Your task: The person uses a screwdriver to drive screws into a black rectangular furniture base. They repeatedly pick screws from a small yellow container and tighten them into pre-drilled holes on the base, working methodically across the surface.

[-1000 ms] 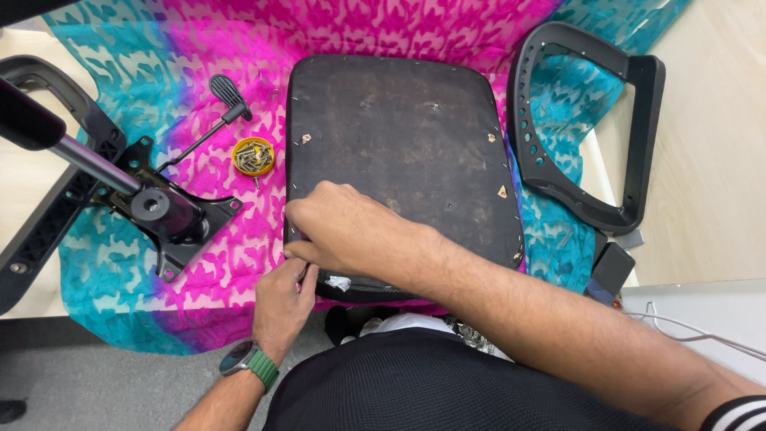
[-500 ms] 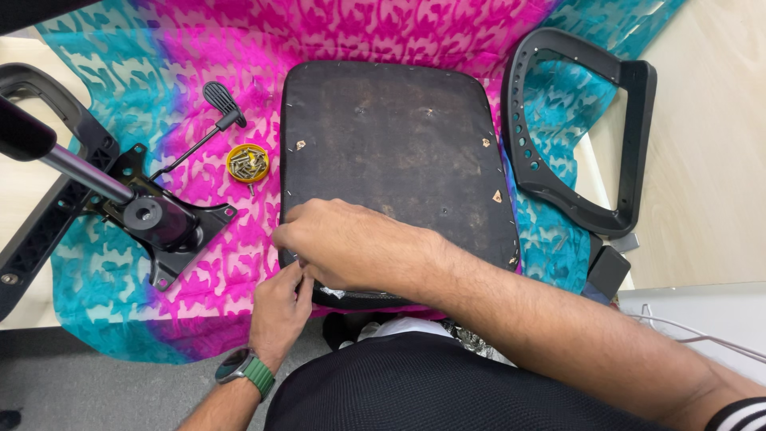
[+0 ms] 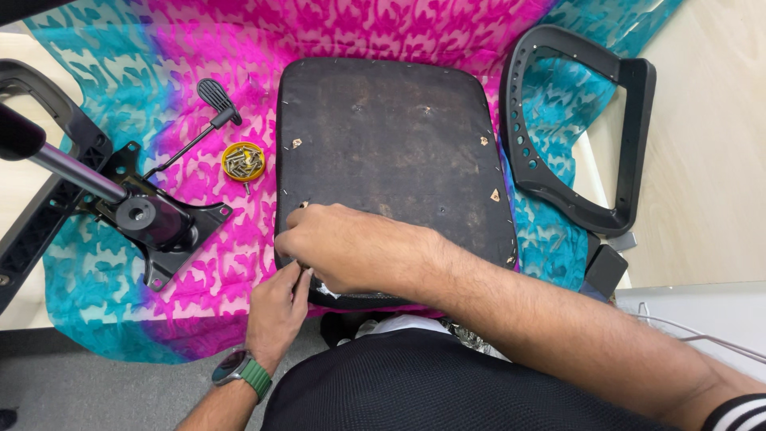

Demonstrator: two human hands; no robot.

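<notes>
An upturned chair seat (image 3: 391, 144) with a dark fabric underside lies on a pink and teal patterned cloth (image 3: 199, 48). My right hand (image 3: 351, 247) rests on the seat's near left corner, fingers curled at the edge. My left hand (image 3: 275, 311), with a green-strapped watch on its wrist, comes up from below and pinches at the same corner beside the right fingers. Whatever the fingertips hold is hidden or too small to tell.
A small yellow dish of screws (image 3: 243, 162) sits left of the seat. A black lever with a paddle handle (image 3: 211, 108) lies above it. A chair tilt mechanism with gas cylinder (image 3: 136, 211) is at the left, a black armrest frame (image 3: 574, 120) at the right.
The view has shifted a little. Both hands stay at the seat's near left corner, with the left fingers now closer against the edge.
</notes>
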